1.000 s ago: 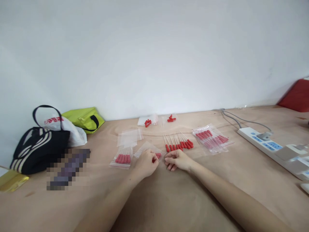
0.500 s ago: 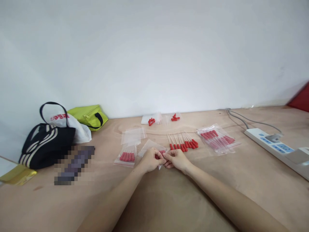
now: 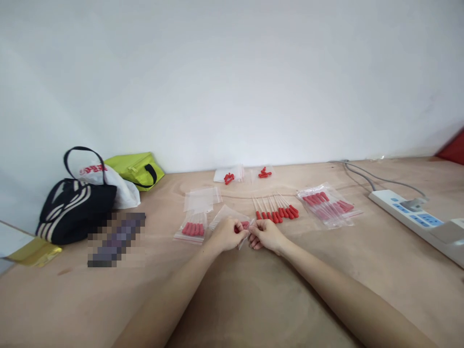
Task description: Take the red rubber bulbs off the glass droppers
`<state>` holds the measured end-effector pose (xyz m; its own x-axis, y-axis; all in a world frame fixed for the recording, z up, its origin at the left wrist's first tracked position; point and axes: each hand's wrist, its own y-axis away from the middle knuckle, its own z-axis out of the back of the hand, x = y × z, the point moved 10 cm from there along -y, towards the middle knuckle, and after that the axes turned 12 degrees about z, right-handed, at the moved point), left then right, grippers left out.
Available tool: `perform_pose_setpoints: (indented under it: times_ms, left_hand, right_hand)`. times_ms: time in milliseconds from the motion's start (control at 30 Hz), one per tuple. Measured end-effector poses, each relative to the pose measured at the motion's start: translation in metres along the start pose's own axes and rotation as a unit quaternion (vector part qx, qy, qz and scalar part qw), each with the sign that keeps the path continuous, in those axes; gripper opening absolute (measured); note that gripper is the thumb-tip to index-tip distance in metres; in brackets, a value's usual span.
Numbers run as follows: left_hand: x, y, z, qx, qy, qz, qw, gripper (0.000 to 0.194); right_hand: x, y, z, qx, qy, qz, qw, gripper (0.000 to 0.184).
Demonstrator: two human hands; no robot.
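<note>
Head view: clear bag point(image 3: 227, 212) partly beneath left hand point(image 3: 227, 235); edge pinched by its grip and right hand point(image 3: 268, 236).

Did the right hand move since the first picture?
Yes, the right hand slid a little left, toward the left hand, judged against the loose red-tipped sticks on the table.

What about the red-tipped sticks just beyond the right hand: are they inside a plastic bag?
No, the red-tipped sticks lie bare on the brown tabletop, just beyond the right hand.
</note>
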<state>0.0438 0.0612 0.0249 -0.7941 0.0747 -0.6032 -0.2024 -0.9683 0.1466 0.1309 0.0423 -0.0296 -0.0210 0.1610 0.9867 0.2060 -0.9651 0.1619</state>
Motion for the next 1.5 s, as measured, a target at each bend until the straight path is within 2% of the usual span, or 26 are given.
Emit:
perform_pose_setpoints:
  times_ms: [100, 167, 300, 433, 667, 833, 900, 1000, 1033, 1100, 1200, 1300, 1367, 1500]
  left_hand:
    - [-0.024, 0.010, 0.006, -0.059, -0.091, -0.096, 0.990, 0.011]
    - [-0.030, 0.013, 0.006, -0.076, -0.106, -0.117, 0.984, 0.013]
    - [-0.026, 0.012, 0.008, -0.106, -0.062, -0.099, 0.987, 0.019]
    - [-0.019, 0.011, 0.006, -0.107, -0.001, -0.067, 0.992, 0.022]
    - [-0.016, 0.015, 0.018, -0.179, 0.024, -0.068, 0.981, 0.021]
    - [-0.011, 0.009, 0.023, -0.132, 0.029, -0.056, 0.989, 0.021]
    - [-0.010, 0.009, 0.025, -0.109, 0.020, -0.055, 0.992, 0.019]
    - [-0.007, 0.012, 0.026, -0.062, 0.011, -0.073, 0.995, 0.012]
    - [-0.006, 0.014, 0.025, -0.041, 0.001, -0.082, 0.996, 0.010]
    - [-0.003, 0.021, 0.022, -0.007, -0.033, -0.104, 0.994, 0.020]
    - [0.003, 0.032, 0.021, 0.001, -0.081, -0.129, 0.988, 0.035]
    - [0.008, 0.039, 0.021, -0.017, -0.107, -0.136, 0.985, 0.040]
    - [0.009, 0.042, 0.019, -0.023, -0.115, -0.136, 0.984, 0.044]
    - [0.008, 0.044, 0.015, -0.021, -0.110, -0.146, 0.983, 0.046]
  right_hand:
    - [0.002, 0.000, 0.000, -0.002, 0.010, 0.004, 1.000, 0.021]
    - [0.002, -0.001, 0.001, -0.003, 0.017, 0.003, 1.000, 0.022]
    - [0.004, -0.004, -0.002, 0.020, 0.048, 0.012, 0.999, 0.030]
    - [0.006, -0.006, -0.003, 0.031, 0.053, 0.026, 0.998, 0.031]
    - [0.007, -0.003, -0.004, 0.027, 0.100, 0.033, 0.994, 0.031]
    - [0.005, 0.002, 0.002, 0.035, 0.139, 0.029, 0.989, 0.026]
    - [0.012, 0.003, 0.009, 0.029, 0.193, 0.066, 0.978, 0.022]
    - [0.036, 0.008, 0.022, -0.029, 0.322, 0.178, 0.929, 0.016]
    - [0.043, 0.010, 0.025, -0.050, 0.363, 0.200, 0.909, 0.015]
    - [0.048, 0.014, 0.027, -0.068, 0.435, 0.210, 0.873, 0.013]
    - [0.050, 0.016, 0.020, -0.029, 0.494, 0.211, 0.843, 0.014]
    - [0.054, 0.018, 0.007, 0.026, 0.502, 0.256, 0.826, 0.014]
    - [0.057, 0.020, 0.000, 0.059, 0.481, 0.296, 0.824, 0.017]
    - [0.062, 0.027, -0.009, 0.101, 0.377, 0.373, 0.842, 0.028]
